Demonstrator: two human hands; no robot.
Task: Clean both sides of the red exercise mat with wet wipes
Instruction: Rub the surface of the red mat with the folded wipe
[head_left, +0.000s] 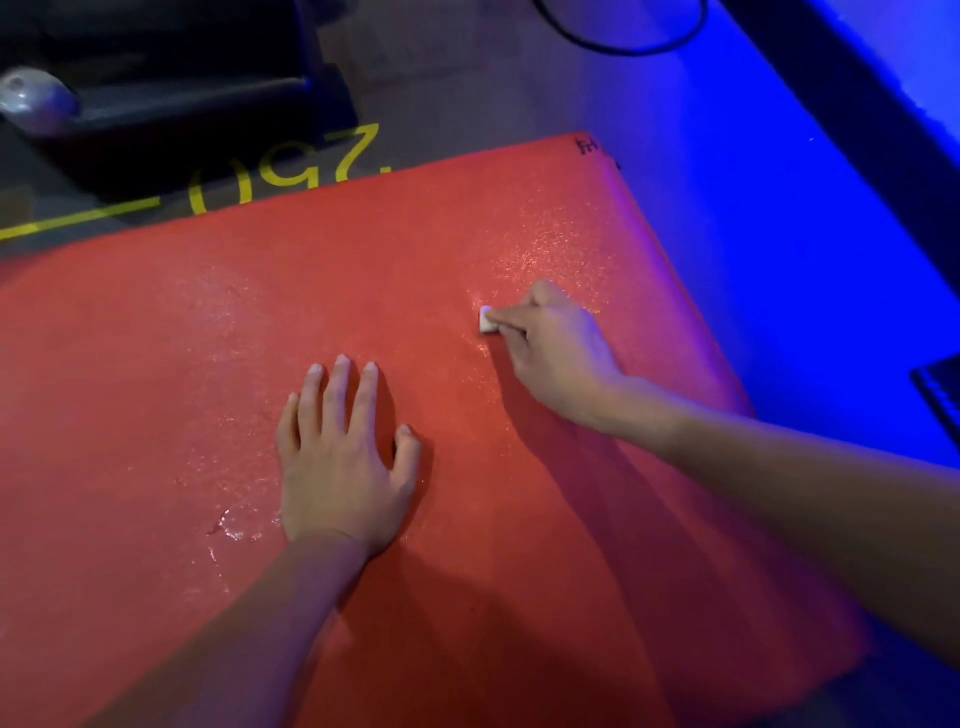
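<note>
Red exercise mat (156, 389) lies flat on the floor, filling most of the view; its far right corner (592, 150) carries a small dark mark. Surface glistens with wet sheen in patches, strongest ahead of the right hand and along a smear near the left wrist.

Left hand (345, 467) rests palm-down near the middle of the mat, fingers straight and slightly spread, thumb out to the side; holds nothing.

Right hand (556, 353) reaches in from the right, fingers curled, pinching a small folded white wet wipe (485, 319) against the mat. Only a little of the wipe shows past the fingertips. It touches the mat on the far right part, just ahead of the left hand's fingertips and off to their right.

Beyond the far edge of the mat: yellow painted line and figures (280, 171) on the dark floor, a black piece of equipment (171, 93) with a grey rounded object (31, 98) beside it, and a black cable (623, 41) looping across the floor. Strong blue light washes the floor (753, 218) to the right of the mat.
</note>
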